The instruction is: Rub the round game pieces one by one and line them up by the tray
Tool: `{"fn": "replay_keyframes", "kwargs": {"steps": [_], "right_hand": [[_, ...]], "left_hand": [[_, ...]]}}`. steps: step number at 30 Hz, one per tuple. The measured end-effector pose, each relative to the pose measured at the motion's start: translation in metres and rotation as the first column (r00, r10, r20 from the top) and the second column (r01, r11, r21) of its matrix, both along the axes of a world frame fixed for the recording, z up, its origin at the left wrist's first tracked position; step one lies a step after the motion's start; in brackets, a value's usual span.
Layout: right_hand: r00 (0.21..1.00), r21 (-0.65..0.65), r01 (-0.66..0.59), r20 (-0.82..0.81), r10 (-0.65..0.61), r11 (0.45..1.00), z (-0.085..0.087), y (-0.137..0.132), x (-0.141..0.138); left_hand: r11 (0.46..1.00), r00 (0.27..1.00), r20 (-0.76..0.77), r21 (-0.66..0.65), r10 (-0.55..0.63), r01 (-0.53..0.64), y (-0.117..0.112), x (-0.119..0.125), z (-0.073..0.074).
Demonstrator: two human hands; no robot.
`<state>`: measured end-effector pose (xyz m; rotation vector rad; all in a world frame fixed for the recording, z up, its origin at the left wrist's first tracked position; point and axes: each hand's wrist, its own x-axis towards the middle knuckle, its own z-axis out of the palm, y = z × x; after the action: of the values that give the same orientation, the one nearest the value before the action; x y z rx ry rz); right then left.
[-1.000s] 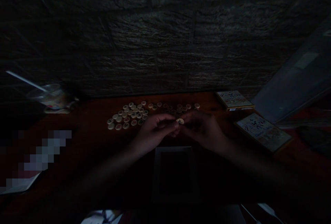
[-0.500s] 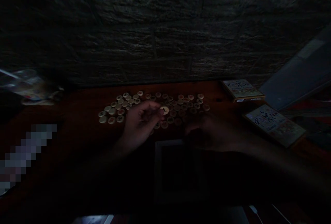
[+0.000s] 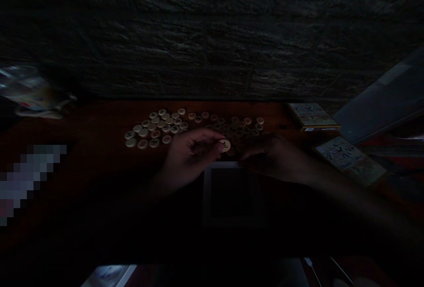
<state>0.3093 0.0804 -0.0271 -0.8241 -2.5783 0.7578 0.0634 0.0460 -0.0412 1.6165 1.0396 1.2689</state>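
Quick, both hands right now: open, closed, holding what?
Left hand: closed, holding a round game piece.
Right hand: curled near the other pieces; too dark to tell whether it holds one.

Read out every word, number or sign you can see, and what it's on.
No text is clear enough to quote.
Chinese chess piece in left hand: dark character, too blurred.
Loose pieces: red or dark characters, too small.
Far box and near box: dark characters, too dim.
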Motion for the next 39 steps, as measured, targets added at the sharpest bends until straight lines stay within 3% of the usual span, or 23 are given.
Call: {"fn": "replay_keyframes", "kwargs": {"steps": [9,13,16,19,24,34,39], "right_hand": [[1.0,-0.013,-0.007,0.006,0.007,1.0,-0.002,0.002,0.0],[0.99,0.032,0.089,-0.109,-0.085,0.995,0.003,-0.002,-0.001],[0.949,-0.077,0.198,-0.235,-0.211,0.977,0.005,-0.01,-0.005],[0.911,-0.257,0.191,-0.312,-0.268,0.947,0.003,-0.019,-0.013],[0.848,-0.296,0.165,-0.444,-0.289,0.941,-0.001,-0.03,-0.026],[0.797,-0.464,0.116,-0.485,-0.361,0.878,0.004,-0.03,-0.032],[0.793,-0.509,0.099,-0.479,-0.377,0.855,0.01,-0.032,-0.035]], "left_hand": [[0.999,0.999,-0.009,-0.017,-0.034,0.033,-0.002,0.001,0.003],[0.997,0.999,0.006,-0.057,-0.048,0.048,-0.005,0.003,0.004],[0.994,0.998,0.03,-0.093,-0.051,0.053,-0.008,0.005,0.006],[0.988,0.996,0.063,-0.14,-0.058,0.066,-0.011,0.006,0.006],[0.976,0.992,0.094,-0.188,-0.089,0.105,-0.014,0.007,0.003],[0.989,0.989,0.008,0.0,-0.146,0.146,-0.016,0.007,0.001],[0.991,0.99,-0.041,0.028,-0.132,0.133,-0.018,0.009,0.002]]}}
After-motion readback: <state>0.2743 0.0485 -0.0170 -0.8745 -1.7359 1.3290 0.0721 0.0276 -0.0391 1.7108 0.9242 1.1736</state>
